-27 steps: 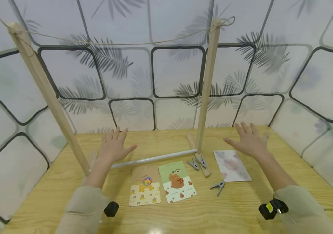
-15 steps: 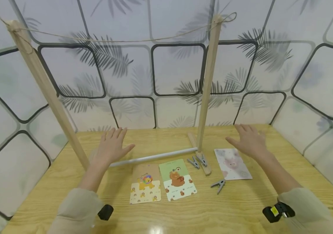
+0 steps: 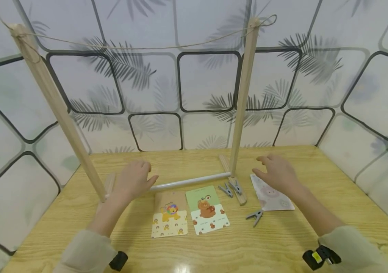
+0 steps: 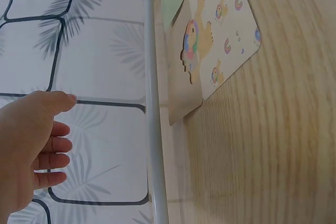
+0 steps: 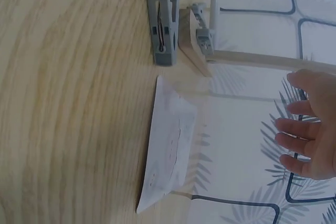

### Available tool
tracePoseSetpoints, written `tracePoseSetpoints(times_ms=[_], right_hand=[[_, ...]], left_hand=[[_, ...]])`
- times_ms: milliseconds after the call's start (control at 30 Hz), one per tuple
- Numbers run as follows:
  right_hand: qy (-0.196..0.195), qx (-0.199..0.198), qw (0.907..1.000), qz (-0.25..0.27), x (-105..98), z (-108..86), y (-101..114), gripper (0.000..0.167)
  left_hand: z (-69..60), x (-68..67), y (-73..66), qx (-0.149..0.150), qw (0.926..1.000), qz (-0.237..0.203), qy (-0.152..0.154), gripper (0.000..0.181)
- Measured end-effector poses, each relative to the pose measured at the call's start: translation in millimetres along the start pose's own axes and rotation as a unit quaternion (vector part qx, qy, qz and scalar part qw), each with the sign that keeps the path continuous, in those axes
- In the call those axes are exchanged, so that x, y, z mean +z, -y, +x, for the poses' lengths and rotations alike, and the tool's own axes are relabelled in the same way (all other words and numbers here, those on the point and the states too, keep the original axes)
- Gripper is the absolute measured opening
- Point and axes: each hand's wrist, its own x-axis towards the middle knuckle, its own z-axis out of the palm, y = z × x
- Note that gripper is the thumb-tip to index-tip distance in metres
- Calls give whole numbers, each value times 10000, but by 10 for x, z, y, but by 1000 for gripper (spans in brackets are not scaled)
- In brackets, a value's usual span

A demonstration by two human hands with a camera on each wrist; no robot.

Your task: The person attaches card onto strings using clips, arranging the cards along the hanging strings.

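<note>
The white paper card with a pink animal printed on it (image 3: 271,197) lies flat-side down toward the desk's right edge, and I have the right hand (image 3: 276,173) in the air over its far end, hiding the far right corner from my head view. That hand is empty: back up, fingers loosely bent and turned in toward the desk's middle, thumb apart from them. My right wrist view shows it clear of the card.

The left hand (image 3: 133,180) is empty too. It hangs above the left end of a slim white rod (image 3: 190,181), its thumb stretched toward the middle and its fingers softly curled; my left wrist view shows a gap between hand and rod. Both forearms reach in from the near side, beige sleeves (image 3: 85,252) at the wrists.

Nearer me than the rod lie a tan-and-cream lion card (image 3: 169,223) and a green-and-white bear card (image 3: 207,212), side by side. Of three grey plastic clothespins (image 3: 255,216), one is near the pink card's near left corner; two sit at the right wooden foot (image 3: 242,199). Two pale wooden posts (image 3: 244,94) carry brown twine (image 3: 139,48) above the light wood-grain desk (image 3: 214,254).
</note>
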Motion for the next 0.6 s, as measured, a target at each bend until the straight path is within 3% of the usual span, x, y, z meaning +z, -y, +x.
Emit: tracePoseSetpoints(times_ms=[367,600], right_hand=[[-156,-611,9980,71,180,-13,244,35],[-338,-1078,9936,-30,325,6,368,34]], left_hand=[[-177,80,-48,193,9988,69,443,29],[-256,168,-98,640,9961,217,566,33]])
